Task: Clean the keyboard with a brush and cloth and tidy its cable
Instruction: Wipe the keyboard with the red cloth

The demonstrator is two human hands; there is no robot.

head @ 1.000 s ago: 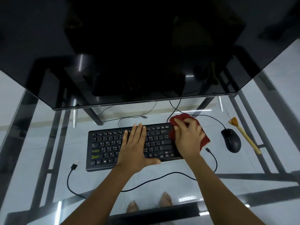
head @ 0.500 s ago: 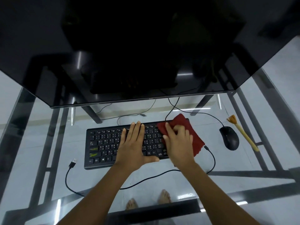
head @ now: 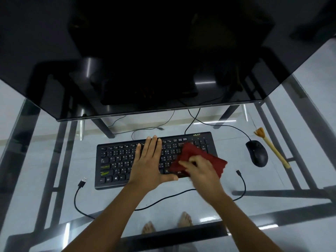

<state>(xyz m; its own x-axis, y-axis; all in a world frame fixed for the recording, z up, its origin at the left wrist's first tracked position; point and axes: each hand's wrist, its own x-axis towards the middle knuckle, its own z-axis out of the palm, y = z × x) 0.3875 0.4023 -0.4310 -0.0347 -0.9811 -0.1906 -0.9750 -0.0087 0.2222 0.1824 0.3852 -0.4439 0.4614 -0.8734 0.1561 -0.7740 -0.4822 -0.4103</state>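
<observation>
A black keyboard lies on the glass desk. My left hand rests flat on its middle keys, fingers apart. My right hand presses a dark red cloth onto the keyboard's lower right part; the cloth hangs over the right edge. A black cable with a USB plug loops across the glass in front of the keyboard. A tan brush with orange bristles lies at the far right.
A black mouse sits right of the keyboard, its cord running back under a large dark monitor. A second cable end lies near the cloth. Bare feet and the desk frame show through the glass.
My right hand has dragged the red cloth from the keyboard's top right corner down and left over the lower right keys. My left hand stays flat on the keyboard.
</observation>
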